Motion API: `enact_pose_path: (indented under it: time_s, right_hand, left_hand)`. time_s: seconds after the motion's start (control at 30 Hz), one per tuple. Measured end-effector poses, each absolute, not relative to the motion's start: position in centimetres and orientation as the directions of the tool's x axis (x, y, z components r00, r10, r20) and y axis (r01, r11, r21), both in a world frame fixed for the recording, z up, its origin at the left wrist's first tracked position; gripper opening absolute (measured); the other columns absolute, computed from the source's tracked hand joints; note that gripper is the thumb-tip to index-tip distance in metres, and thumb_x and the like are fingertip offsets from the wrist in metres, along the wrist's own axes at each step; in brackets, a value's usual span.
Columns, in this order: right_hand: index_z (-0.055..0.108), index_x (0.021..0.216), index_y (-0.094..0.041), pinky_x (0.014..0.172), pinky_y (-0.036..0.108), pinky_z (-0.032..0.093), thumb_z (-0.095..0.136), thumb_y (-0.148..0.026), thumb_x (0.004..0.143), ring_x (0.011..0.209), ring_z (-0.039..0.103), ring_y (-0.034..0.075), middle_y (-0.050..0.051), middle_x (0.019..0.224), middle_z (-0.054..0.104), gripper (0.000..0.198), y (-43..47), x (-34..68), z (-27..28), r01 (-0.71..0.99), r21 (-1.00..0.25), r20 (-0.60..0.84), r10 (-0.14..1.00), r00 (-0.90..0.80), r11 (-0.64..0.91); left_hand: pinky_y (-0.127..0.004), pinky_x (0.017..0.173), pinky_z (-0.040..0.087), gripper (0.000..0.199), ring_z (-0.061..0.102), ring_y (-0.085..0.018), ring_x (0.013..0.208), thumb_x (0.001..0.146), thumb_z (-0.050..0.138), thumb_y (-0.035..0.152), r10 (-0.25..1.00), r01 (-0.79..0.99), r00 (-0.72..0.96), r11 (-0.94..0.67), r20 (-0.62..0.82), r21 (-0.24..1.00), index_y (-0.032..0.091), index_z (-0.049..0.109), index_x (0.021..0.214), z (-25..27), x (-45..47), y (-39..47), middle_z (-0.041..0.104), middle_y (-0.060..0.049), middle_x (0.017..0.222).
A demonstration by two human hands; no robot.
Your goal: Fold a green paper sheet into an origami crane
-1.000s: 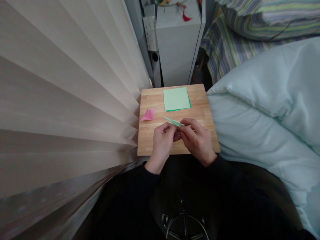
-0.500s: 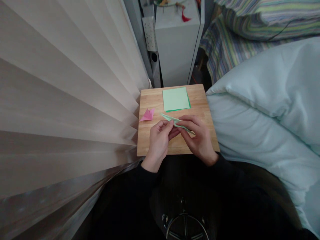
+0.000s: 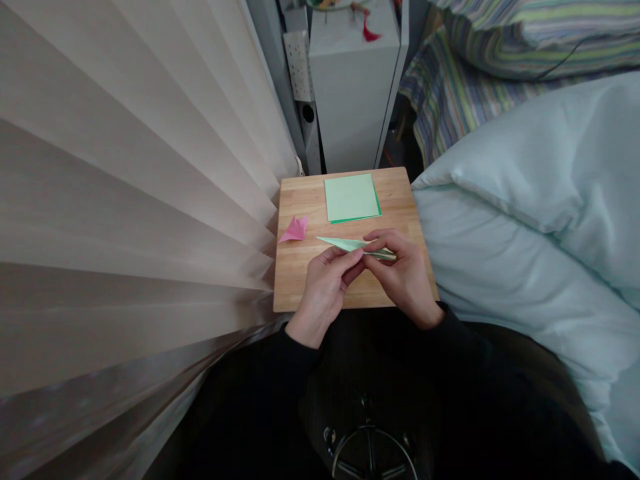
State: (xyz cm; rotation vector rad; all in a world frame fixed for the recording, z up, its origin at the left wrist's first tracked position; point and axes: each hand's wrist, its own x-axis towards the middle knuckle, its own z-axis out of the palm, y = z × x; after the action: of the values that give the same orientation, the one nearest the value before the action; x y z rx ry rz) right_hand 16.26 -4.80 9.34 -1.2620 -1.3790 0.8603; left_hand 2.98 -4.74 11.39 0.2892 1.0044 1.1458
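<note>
A long, narrow piece of folded light green paper [image 3: 340, 244] is held above the small wooden table [image 3: 295, 280], its pointed end toward the left. My left hand [image 3: 327, 280] pinches it near the middle between thumb and fingers. On its right part, my right hand [image 3: 403, 270] is closed with thumb and fingertips, which hide some of the folds. Beyond the hands lies a stack of square green paper [image 3: 351, 197], pale on top with a darker green edge showing. To the left sits a folded pink paper figure [image 3: 295, 229].
A pleated curtain [image 3: 150, 167] runs close along the table's left side. Pale blue bedding [image 3: 510, 220] borders it on the right. Behind stands a white cabinet [image 3: 355, 100] with a red tassel [image 3: 370, 30] on top. A round metal stool base [image 3: 373, 447] shows below.
The folded green paper has turned to lie flatter, its left tip lower than before. Both hands have shifted slightly right, still gripping it.
</note>
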Motion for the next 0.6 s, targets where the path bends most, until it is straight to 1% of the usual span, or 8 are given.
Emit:
enact_pose_path:
  time_s: [0.07,0.13,0.27,0.37,0.47,0.6]
  right_hand:
    - [0.072,0.081,-0.02,0.059,0.028,0.06,0.073,-0.015,0.082,0.101,0.07,0.024,0.009,0.107,0.071,0.004,-4.86,16.14,9.35,0.248,-0.949,0.225,0.97,0.095,0.196]
    - [0.074,0.082,-0.02,0.06,0.03,0.062,0.071,-0.016,0.084,0.098,0.07,0.023,0.009,0.106,0.07,0.006,-4.93,16.08,9.39,0.295,-0.926,0.271,0.959,0.079,0.237]
    - [0.076,0.086,-0.021,0.066,0.035,0.064,0.065,-0.014,0.089,0.095,0.07,0.022,0.009,0.107,0.069,0.013,-5.01,16.12,9.26,0.423,-0.833,0.392,0.92,-0.007,0.358]
    - [0.076,0.088,-0.02,0.07,0.037,0.064,0.062,-0.013,0.09,0.097,0.07,0.024,0.01,0.109,0.069,0.016,-5.03,16.14,8.99,0.487,-0.778,0.425,0.903,-0.059,0.398]
    - [0.076,0.089,-0.02,0.066,0.034,0.063,0.063,-0.012,0.09,0.095,0.07,0.022,0.01,0.106,0.069,0.015,-5.0,16.14,8.79,0.443,-0.813,0.398,0.916,-0.049,0.377]
    - [0.076,0.089,-0.02,0.062,0.03,0.06,0.067,-0.011,0.088,0.091,0.07,0.021,0.007,0.097,0.07,0.012,-4.71,16.37,8.71,0.352,-0.874,0.352,0.936,-0.013,0.334]
  left_hand:
    - [-0.026,0.086,0.059,0.012,0.072,-0.011,0.075,0.076,0.082,0.007,0.86,-0.633,0.041,0.417,-0.509,0.652,0.01,0.07,0.076,11.3,3.23,-4.78,0.076,-0.004,0.08]
    - [-0.026,0.085,0.059,0.014,0.072,-0.011,0.073,0.078,0.081,0.008,0.861,-0.646,0.023,0.401,-0.508,0.649,0.01,0.068,0.072,11.2,3.4,-4.8,0.075,-0.003,0.077]
    - [-0.024,0.081,0.059,0.019,0.072,-0.01,0.071,0.082,0.078,0.009,0.85,-0.664,0.013,0.401,-0.526,0.631,0.011,0.065,0.069,10.83,3.42,-4.75,0.074,-0.003,0.074]
    - [-0.021,0.075,0.059,0.021,0.073,-0.011,0.07,0.083,0.077,0.009,0.829,-0.681,0.027,0.424,-0.558,0.597,0.012,0.063,0.069,10.53,3.28,-4.68,0.074,-0.003,0.074]
    - [-0.02,0.072,0.059,0.02,0.073,-0.01,0.068,0.085,0.075,0.008,0.809,-0.693,0.051,0.451,-0.586,0.563,0.012,0.062,0.07,10.42,3.14,-4.63,0.075,-0.003,0.075]
    - [-0.024,0.078,0.061,0.016,0.076,-0.013,0.071,0.086,0.077,0.013,0.835,-0.665,0.023,0.423,-0.55,0.615,0.012,0.066,0.074,10.51,3.02,-4.54,0.077,-0.005,0.077]
